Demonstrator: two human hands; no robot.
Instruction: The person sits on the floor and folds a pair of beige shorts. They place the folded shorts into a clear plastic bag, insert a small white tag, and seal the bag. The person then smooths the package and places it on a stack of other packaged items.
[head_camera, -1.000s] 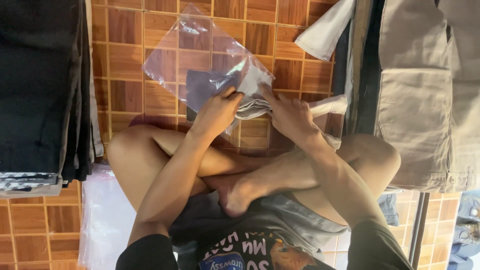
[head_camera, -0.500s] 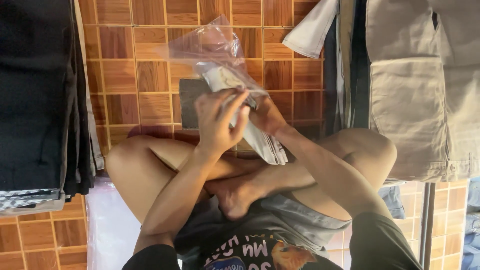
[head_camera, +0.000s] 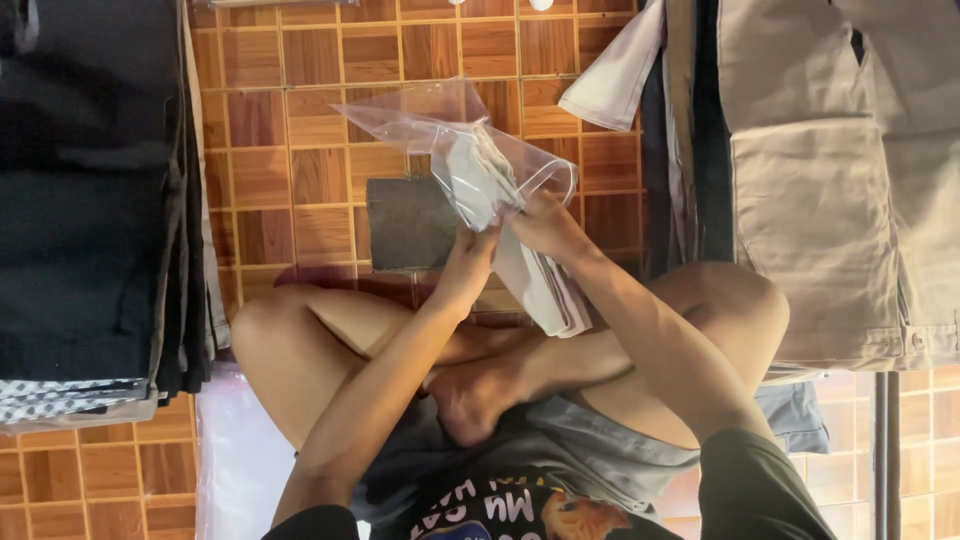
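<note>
At nine o'clock a stack of dark folded garments (head_camera: 90, 200) is seen on the tiled floor (head_camera: 300, 130). Toward the centre, a dark grey folded piece (head_camera: 410, 222) lies flat on the tiles at about twelve o'clock from the crossed legs. Just right of it, the left hand (head_camera: 468, 268) is clenched on the lower part of a pale folded garment (head_camera: 530, 280), which is lodged partway inside a clear plastic bag (head_camera: 430, 120). The right hand (head_camera: 545, 225) is closed on the bag's mouth and the cloth together. The bag is held tilted above the floor, its closed end toward eleven o'clock. At three o'clock, beige trousers (head_camera: 840, 180) are piled.

The bagging step is judged about half done; a steady push of cloth into the held-open mouth would be called for.
</note>
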